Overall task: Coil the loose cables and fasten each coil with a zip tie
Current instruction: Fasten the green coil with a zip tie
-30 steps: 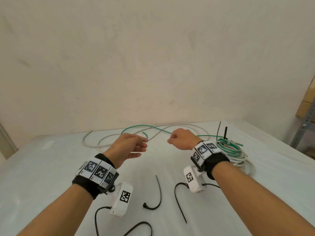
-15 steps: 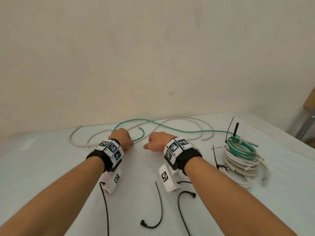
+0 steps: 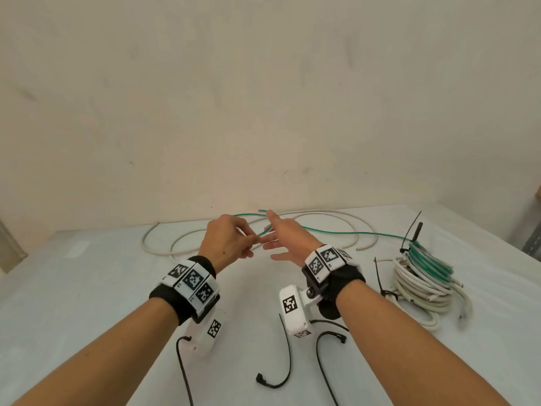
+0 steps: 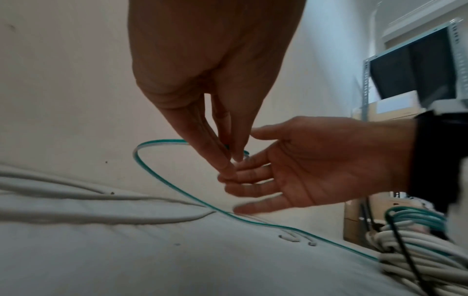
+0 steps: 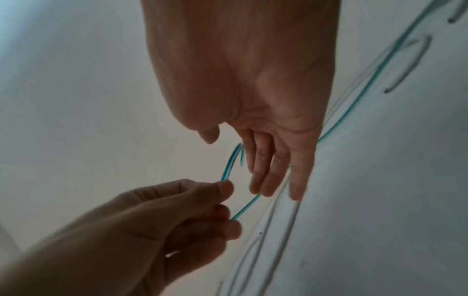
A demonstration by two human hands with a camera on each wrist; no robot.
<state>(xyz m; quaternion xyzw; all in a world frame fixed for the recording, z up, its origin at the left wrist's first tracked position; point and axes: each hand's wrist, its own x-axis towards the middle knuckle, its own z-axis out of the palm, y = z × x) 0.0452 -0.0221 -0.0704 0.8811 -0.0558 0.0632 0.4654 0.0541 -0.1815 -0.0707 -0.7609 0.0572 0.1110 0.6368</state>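
Slippage is the risk: left hand [image 3: 227, 244] pinches only the thin green cable [image 3: 345, 231] near its end, right hand [image 3: 288, 240] open beside it, so springy wire could uncoil.

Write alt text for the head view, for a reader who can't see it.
Left hand pinches a thin green cable above a white table, beside the open right hand. The cable trails right to a tied bundle of white and green cable. Loose white cable lies behind; black zip ties lie near the forearms.
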